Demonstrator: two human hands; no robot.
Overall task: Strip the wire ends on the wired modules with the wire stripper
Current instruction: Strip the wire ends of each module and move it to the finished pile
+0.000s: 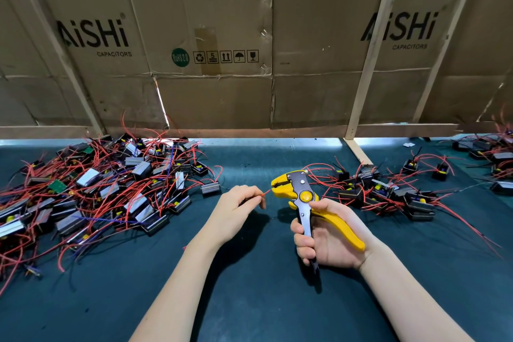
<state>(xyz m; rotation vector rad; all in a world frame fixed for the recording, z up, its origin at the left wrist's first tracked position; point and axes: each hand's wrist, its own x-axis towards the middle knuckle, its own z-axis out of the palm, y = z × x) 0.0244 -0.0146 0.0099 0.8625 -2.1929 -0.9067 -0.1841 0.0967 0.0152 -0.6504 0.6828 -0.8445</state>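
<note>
Head view, looking down on a dark teal tabletop (249, 300).

Right hand (330, 239), lower centre-right of frame: fingers curled round the handles of a yellow wire stripper (302, 197). The tool stands roughly upright, head toward the upper left, one yellow handle angled out to the lower right across the palm. Its head is slightly parted.

Left hand (238, 205), centre of frame: thumb and fingertips pinch a thin red wire (265, 193). The free end of the wire points right and sits just at the mouth of the stripper head; cannot tell whether it is already inside the blades. The module this wire belongs to is hidden by the hand.

Left of frame: a large pile of wired modules (105, 189), small dark boxes with metal sides, tangled in red wires plus a few blue and black ones. Right of frame, behind the stripper: a smaller heap of modules (388, 191), also with red wires. More modules (488, 158) lie at the far right edge, well apart from the hands.

Upper half of frame: a wall of flattened cardboard boxes (222, 36) printed "AiSHi CAPACITORS", braced by pale wooden strips (369, 64).
</note>
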